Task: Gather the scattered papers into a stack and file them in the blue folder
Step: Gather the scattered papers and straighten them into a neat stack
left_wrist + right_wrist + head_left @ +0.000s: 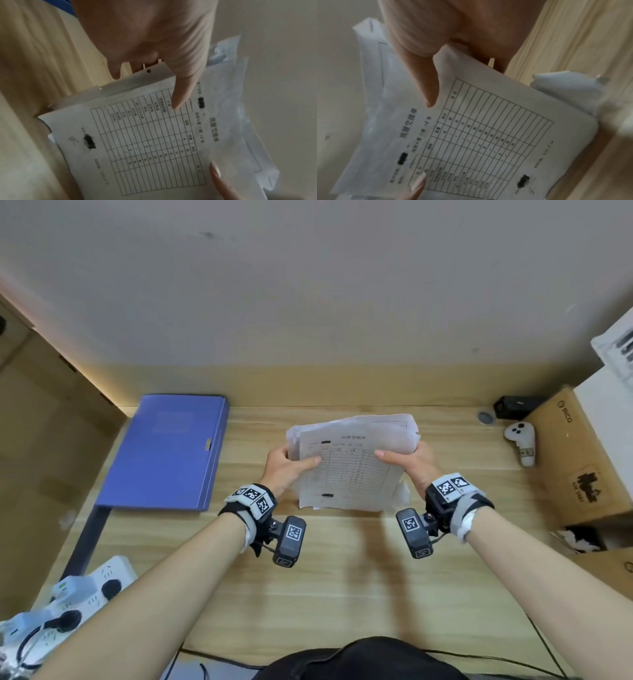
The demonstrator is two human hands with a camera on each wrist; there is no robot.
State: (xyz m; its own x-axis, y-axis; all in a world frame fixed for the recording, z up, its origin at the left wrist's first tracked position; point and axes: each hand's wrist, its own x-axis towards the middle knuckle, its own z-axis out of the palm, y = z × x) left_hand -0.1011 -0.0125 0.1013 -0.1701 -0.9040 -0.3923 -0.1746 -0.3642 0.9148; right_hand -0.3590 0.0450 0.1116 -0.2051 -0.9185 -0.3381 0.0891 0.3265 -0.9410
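A stack of white papers (349,463) stands upright on its lower edge on the wooden desk (342,577), a printed table form on the near sheet (145,135) (488,128). My left hand (291,465) pinches the stack's left side, thumb on the front sheet. My right hand (404,460) pinches the right side the same way. The sheets' edges are uneven, with some corners sticking out. The blue folder (168,450) lies shut on the desk to the left of my left hand.
A white controller (522,441) and cardboard boxes (575,460) sit at the right edge. A black device (513,406) stands at the back right. A white power strip with plugs (78,594) is at the near left. Cables run along the front edge.
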